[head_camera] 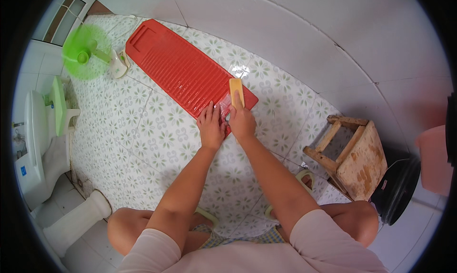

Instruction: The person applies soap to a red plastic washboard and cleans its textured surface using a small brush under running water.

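Observation:
A red plastic washboard [182, 69] with ridges lies slantwise on the patterned floor, wet in spots. My right hand [242, 123] grips a yellow-handled brush [236, 89] over the washboard's near right end, the forefinger stretched along its back; the bristles are hidden. White suds [225, 103] lie on the red plastic just left of the brush. My left hand [210, 124] rests on the board's near edge, fingers slightly spread, close beside my right hand. Whether something small lies between the two hands is hard to tell.
A green fan [84, 56] stands at the far left, near a toilet [34, 130] and a green plastic stool [59, 107]. At right are a tipped wooden stool [362, 162], a black basin [401, 187] and a pink bucket [435, 158]. A tiled wall [285, 40] runs behind the washboard.

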The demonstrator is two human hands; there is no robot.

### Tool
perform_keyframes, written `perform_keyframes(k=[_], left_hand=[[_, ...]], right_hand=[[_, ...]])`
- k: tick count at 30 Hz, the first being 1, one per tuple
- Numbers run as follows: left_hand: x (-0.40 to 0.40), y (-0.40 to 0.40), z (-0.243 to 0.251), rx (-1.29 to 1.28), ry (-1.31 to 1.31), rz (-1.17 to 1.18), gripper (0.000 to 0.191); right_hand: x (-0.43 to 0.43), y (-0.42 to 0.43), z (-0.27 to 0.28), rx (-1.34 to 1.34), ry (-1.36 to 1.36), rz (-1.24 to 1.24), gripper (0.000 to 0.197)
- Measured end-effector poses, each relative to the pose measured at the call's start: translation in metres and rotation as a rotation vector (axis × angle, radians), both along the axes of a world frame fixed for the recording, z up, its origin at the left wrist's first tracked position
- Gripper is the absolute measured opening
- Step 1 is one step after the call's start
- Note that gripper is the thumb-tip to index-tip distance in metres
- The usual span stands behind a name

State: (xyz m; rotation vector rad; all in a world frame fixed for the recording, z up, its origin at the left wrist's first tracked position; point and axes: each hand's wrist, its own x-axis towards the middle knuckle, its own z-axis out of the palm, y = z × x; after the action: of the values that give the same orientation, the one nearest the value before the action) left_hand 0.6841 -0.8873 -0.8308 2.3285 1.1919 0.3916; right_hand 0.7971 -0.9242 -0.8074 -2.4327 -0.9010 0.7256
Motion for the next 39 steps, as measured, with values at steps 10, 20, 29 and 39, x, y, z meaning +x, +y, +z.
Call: perform_keyframes(k=[10, 20, 29, 39], left_hand=[[0.011, 0.001, 0.014, 0.010, 0.280, -0.042, 0.075], [0.020, -0.003, 0.014, 0.034, 0.362, -0.002, 0.077], [0.026, 0.005, 0.019, 0.046, 0.445, -0.007, 0.070], [0.037, 0.004, 0.024, 0.008, 0.459, 0.069, 0.074]], right_hand=[[-0.016, -0.025, -0.019, 0.186, -0.031, -0.137, 0.054], [-0.020, -0.037, -0.017, 0.135, 0.004, -0.217, 0.056], [-0.028, -0.038, -0.005, 0.313, 0.390, -0.578, 0.053], [-0.032, -0.029, -0.037, 0.606, 0.474, -0.700, 0.053]])
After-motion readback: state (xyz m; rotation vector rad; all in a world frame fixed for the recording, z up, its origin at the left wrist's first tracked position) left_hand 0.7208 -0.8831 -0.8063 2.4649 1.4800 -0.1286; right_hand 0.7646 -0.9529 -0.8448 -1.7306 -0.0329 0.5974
